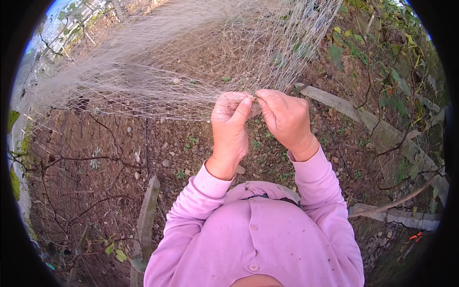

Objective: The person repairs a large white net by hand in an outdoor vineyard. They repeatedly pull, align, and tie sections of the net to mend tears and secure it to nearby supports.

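A pale, fine-meshed net (158, 93) spreads from the far left across to my hands and up toward the far right. My left hand (230, 114) is closed on a gathered bit of its lower edge, thumb on top. Right beside it, my right hand (286, 117) pinches the net at the same spot, thumb and forefinger pressed together. The fingertips of both hands nearly meet there. Whether some small thing sits between them is too fine to make out. Pink sleeves cover both of my forearms.
Stony brown soil (186, 158) with small green weeds lies below. A grey post (147, 210) stands at the lower left, among bare vine branches (91, 159). Long concrete posts (368, 119) slant along the right side, near leafy vines (397, 81). A small orange object (416, 236) shows at the lower right.
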A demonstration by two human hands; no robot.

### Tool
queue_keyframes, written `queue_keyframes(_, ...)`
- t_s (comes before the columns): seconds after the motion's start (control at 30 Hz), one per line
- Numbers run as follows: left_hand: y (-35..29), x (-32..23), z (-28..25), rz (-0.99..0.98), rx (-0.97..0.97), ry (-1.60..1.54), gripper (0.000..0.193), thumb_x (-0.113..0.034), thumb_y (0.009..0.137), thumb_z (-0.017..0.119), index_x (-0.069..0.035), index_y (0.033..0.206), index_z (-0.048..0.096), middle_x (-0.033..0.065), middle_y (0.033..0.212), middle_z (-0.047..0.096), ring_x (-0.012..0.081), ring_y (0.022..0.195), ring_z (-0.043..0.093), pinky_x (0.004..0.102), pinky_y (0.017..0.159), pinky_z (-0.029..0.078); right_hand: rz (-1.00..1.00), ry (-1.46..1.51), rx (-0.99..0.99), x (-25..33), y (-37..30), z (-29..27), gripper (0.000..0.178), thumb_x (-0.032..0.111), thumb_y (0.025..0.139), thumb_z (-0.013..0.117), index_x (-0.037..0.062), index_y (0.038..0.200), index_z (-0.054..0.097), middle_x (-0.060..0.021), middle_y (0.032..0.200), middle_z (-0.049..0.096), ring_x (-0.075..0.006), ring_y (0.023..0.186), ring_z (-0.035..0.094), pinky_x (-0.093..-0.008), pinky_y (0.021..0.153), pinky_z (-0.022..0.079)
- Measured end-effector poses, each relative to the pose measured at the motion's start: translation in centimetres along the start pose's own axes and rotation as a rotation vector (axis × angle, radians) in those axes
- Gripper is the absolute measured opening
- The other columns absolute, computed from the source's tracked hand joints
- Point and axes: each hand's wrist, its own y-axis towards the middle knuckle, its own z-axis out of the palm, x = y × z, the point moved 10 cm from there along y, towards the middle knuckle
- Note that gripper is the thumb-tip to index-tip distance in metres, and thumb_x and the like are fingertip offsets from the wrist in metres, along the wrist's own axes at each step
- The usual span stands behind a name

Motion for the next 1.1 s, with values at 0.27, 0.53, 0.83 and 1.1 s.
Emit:
queue_keyframes(0.27, 0.3, 0.2, 0.4, 0.014, 0.002, 0.021, 0.012, 0.001, 0.092, 0.065, -0.006, 0.102, 0.063, 0.0043, 0.096, 0.069, 0.0107, 0.081, 0.061, 0.0241, 0.075, 0.049, -0.091, -0.088, -0.053, 0.2, 0.0, -0.2, 0.014, 0.008, 0.082, 0.066, 0.004, 0.095, 0.065, -0.01, 0.079, 0.069, -0.0242, 0.064, 0.07, -0.0327, 0.052, 0.054)
queue_keyframes(0.53, 0.4, 0.5, -0.1, -0.029, 0.034, -0.021, 0.002, -0.01, 0.098, 0.063, -0.008, 0.099, 0.062, 0.0047, 0.099, 0.068, 0.0096, 0.076, 0.055, 0.0263, 0.073, 0.046, 0.294, 0.364, -0.186, -3.7, -1.2, 0.0, 0.012, 0.005, 0.098, 0.054, 0.0035, 0.105, 0.064, -0.0093, 0.084, 0.072, -0.0185, 0.065, 0.071, -0.0288, 0.054, 0.053)
queue_keyframes(0.83, 0.7, -0.1, -0.2, 0.079, 0.111, -0.053, 0.004, -0.008, 0.099, 0.059, -0.008, 0.103, 0.06, 0.0058, 0.103, 0.066, 0.01, 0.078, 0.053, 0.0269, 0.069, 0.043, 0.287, 0.594, -0.427, -4.6, -3.9, -3.7, 0.014, 0.011, 0.106, 0.044, -0.0007, 0.111, 0.049, -0.0165, 0.112, 0.068, -0.0119, 0.071, 0.07, -0.0185, 0.054, 0.049)
queue_keyframes(1.1, 0.4, -0.6, -1.1, 0.094, 0.036, -0.052, 0.009, -0.004, 0.099, 0.057, -0.007, 0.107, 0.058, 0.0053, 0.106, 0.062, 0.0116, 0.084, 0.058, 0.0297, 0.075, 0.049, 0.815, 0.667, -0.226, -10.5, -7.7, -1.8, 0.014, 0.014, 0.104, 0.052, 0.0023, 0.104, 0.058, -0.0074, 0.098, 0.068, -0.0098, 0.063, 0.064, -0.0204, 0.053, 0.046)
